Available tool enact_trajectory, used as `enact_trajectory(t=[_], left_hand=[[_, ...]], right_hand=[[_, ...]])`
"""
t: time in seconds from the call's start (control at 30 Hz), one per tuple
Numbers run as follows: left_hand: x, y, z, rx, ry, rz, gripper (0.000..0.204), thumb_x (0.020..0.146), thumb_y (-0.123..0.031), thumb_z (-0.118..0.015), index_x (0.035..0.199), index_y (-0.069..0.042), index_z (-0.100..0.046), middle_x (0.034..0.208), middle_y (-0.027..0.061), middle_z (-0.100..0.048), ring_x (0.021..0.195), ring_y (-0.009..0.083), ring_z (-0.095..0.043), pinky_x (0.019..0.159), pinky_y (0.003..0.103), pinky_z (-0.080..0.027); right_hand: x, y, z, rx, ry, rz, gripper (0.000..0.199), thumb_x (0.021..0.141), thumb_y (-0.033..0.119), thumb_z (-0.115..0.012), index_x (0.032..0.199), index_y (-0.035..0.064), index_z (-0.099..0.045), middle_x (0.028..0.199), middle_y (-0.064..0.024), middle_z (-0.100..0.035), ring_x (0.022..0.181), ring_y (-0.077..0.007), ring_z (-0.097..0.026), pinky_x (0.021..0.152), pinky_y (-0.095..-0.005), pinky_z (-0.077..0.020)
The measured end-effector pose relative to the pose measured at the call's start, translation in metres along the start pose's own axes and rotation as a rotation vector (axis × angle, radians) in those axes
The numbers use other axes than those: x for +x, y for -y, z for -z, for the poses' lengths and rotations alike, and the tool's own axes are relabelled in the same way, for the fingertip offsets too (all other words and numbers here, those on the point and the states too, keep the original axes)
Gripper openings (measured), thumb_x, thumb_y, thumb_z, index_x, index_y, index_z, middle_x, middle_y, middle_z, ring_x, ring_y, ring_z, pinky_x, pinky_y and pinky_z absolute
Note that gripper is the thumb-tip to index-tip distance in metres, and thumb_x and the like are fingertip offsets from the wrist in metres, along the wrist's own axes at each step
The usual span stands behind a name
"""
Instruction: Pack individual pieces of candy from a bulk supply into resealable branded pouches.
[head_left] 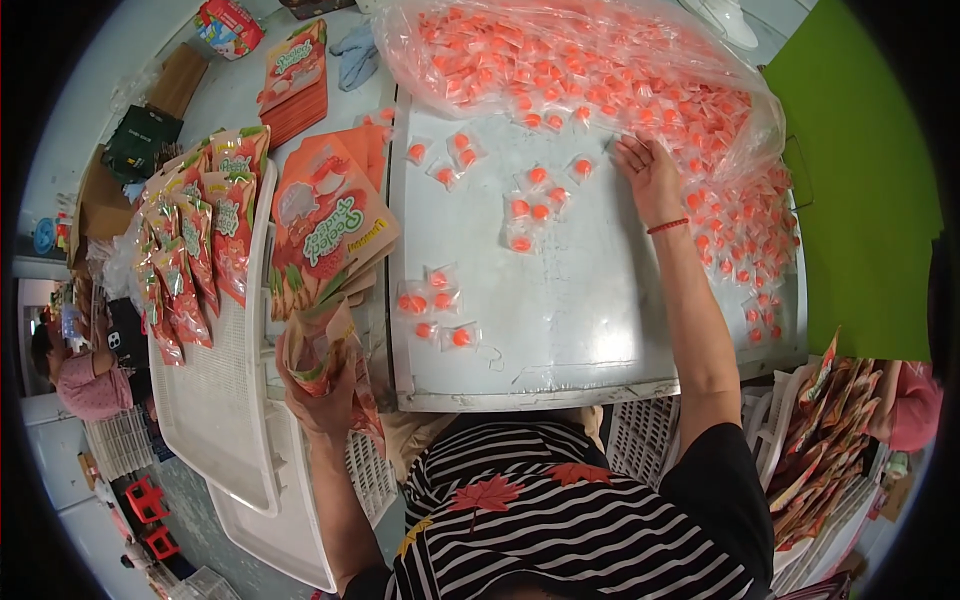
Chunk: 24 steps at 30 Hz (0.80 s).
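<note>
My left hand [322,402] is wrapped around a red and orange printed pouch [338,338] at the table's left front corner; the pouch's top gapes upward. My right hand [648,178], palm partly turned up and fingers stretched out, is at the edge of a large heap of clear-wrapped orange-red candies [720,125]. I see nothing held in it. Small groups of the same wrapped candies [538,208] lie on the white tabletop [570,320] between my hands. Another cluster [438,303] is near the front left edge.
Flat pouches [325,215] are stacked left of the tabletop, with another stack [293,80] behind. Filled pouches [190,230] sit on a white tray [215,400]. A clear plastic bag [400,40] surrounds the heap. Upright pouches [825,440] fill a crate at right, beside a green panel [865,180].
</note>
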<state>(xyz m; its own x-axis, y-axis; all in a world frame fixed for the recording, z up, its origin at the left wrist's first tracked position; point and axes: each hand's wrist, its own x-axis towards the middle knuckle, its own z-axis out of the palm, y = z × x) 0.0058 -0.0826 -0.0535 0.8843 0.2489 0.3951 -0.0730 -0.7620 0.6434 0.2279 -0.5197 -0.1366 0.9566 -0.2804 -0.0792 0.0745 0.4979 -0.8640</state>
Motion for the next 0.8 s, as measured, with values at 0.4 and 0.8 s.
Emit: enact_trajectory(t=[0.4, 0.8], left_hand=[[0.000, 0.004, 0.004, -0.074, -0.021, 0.047, 0.085, 0.068, -0.008, -0.081, 0.138, 0.000, -0.034, 0.122, 0.0189, -0.057, 0.112, 0.0266, -0.058, 0.096, 0.035, -0.045], [-0.003, 0.005, 0.007, 0.048, -0.047, 0.061, 0.083, 0.067, -0.013, -0.083, 0.135, -0.001, -0.037, 0.119, 0.0198, -0.059, 0.107, 0.0285, -0.062, 0.090, 0.036, -0.049]], right_hand=[[-0.028, -0.033, -0.051, -1.344, 0.242, 0.707, 0.048, 0.087, 0.046, -0.056, 0.116, 0.0086, -0.061, 0.117, -0.0169, -0.058, 0.106, -0.0350, -0.053, 0.093, -0.0476, -0.0384], [-0.169, -0.082, -0.134, -1.409, 0.486, 0.664, 0.034, 0.090, 0.031, -0.054, 0.115, 0.0093, -0.060, 0.129, -0.0169, -0.047, 0.125, -0.0394, -0.038, 0.098, -0.0628, -0.0264]])
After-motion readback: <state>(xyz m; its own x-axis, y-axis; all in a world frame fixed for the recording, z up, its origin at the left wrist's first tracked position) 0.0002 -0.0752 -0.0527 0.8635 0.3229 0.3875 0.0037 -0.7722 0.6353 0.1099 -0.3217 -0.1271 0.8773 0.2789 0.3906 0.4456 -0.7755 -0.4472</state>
